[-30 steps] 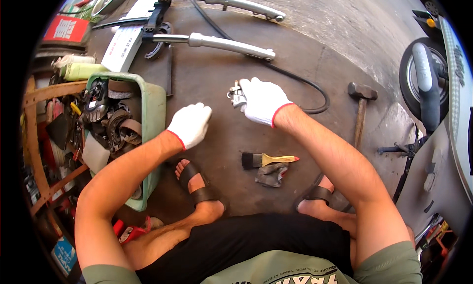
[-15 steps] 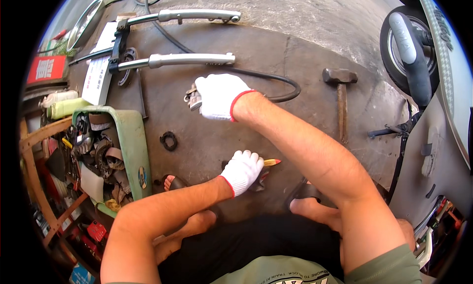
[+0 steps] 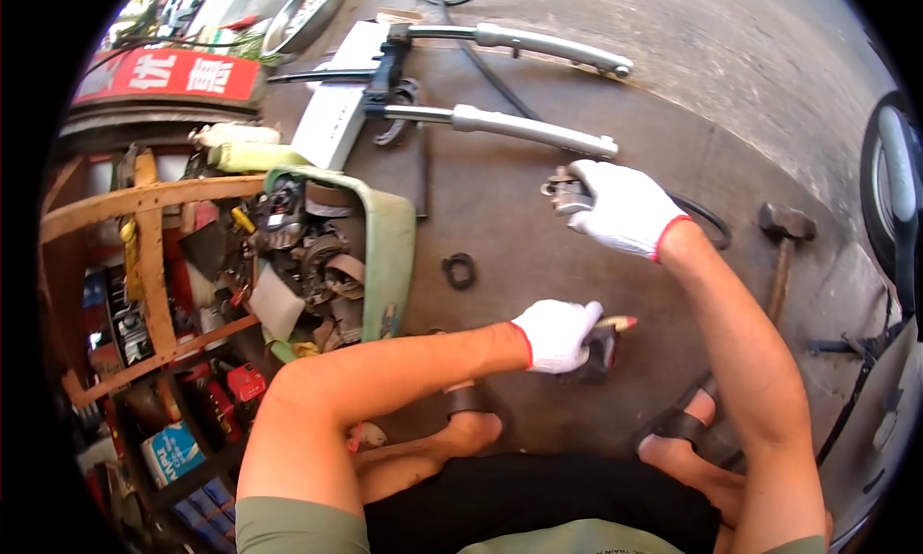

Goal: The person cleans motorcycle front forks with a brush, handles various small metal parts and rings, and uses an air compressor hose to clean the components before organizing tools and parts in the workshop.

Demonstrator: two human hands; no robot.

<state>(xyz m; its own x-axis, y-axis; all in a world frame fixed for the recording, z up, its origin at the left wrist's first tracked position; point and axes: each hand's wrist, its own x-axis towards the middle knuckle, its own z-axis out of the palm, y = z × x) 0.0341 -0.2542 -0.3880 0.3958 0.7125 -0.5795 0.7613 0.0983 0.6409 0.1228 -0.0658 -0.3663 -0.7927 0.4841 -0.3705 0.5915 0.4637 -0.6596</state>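
My right hand point(image 3: 630, 208), in a white knitted glove with a red cuff, grips a small grey metal part, which looks like a brake caliper point(image 3: 569, 189). It is raised above the dark floor, just below the near silver fork leg point(image 3: 534, 131). My left hand point(image 3: 556, 336), gloved the same way, is lower and closer to me. Its fingers curl around a dark object point(image 3: 600, 350), mostly hidden and blurred. A yellow stick-like piece with a red tip point(image 3: 618, 322) juts out beside the thumb. A black ring point(image 3: 459, 270) lies left of my hands.
A green bin point(image 3: 389, 256) of used parts and a wooden-framed rack point(image 3: 154, 256) stand at the left. On the right lies a hammer point(image 3: 784, 241), near a scooter's wheel point(image 3: 880, 188). A black hose point(image 3: 707, 217) curves behind my right wrist. My sandalled feet flank the work spot.
The view has swung left, shifting the scene rightward. My right hand has carried the metal part rightward from the black ring. My left hand and the dark object have shifted slightly toward the ring.
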